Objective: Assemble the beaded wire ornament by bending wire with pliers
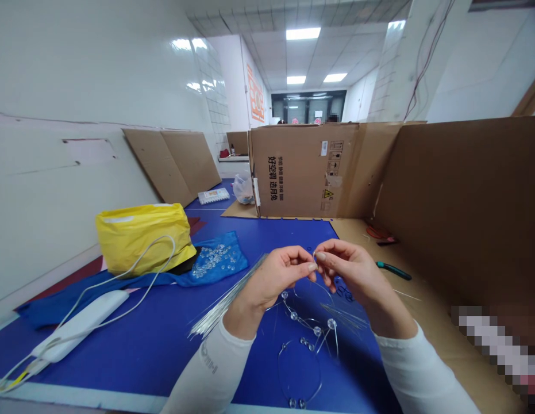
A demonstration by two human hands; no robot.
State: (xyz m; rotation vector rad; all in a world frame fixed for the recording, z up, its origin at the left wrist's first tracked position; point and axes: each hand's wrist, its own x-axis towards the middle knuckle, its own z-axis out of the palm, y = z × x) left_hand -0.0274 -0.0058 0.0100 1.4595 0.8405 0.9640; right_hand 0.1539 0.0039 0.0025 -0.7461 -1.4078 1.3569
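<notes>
In the middle of the view my left hand (288, 269) and my right hand (345, 265) meet fingertip to fingertip above the blue table. Each has thumb and index finger pinched on a thin silvery wire, of which a small loop shows between them. Below hangs or lies a wire strand with clear round beads (293, 315); whether it joins the pinched wire I cannot tell. Closer to the table's front edge lies a wire ring with clear beads (321, 384). A bundle of straight wires (226, 307) lies beside my left forearm, and more loose wires (347, 315) lie under my right hand.
Loose clear beads (215, 259) lie on a blue cloth (237, 253), near a yellow bag (142, 236). A white power strip (88, 322) with its cord is at left. Green-handled pliers (394, 270) lie at right on cardboard. Cardboard walls (301, 172) stand behind and right.
</notes>
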